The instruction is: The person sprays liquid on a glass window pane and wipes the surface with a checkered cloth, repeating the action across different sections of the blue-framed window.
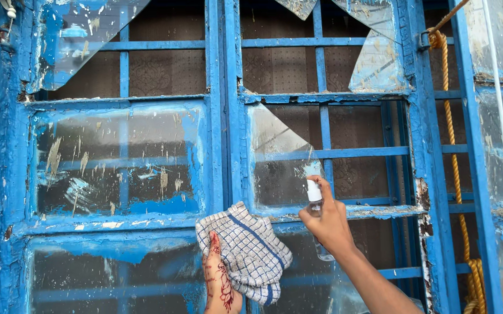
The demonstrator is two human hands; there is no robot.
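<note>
Two bare hands work at a blue wooden window frame. Right hand grips a small clear spray bottle with a white nozzle, aimed at a broken glass pane just above it. Left hand, patterned with red-brown dye, clutches a white-and-blue checked cloth just left of the bottle. Yellow rope hangs far right.

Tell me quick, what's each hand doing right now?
Left hand: closed on a blue-and-white checked cloth.
Right hand: closed around a small clear spray bottle, finger on its white top.
</note>
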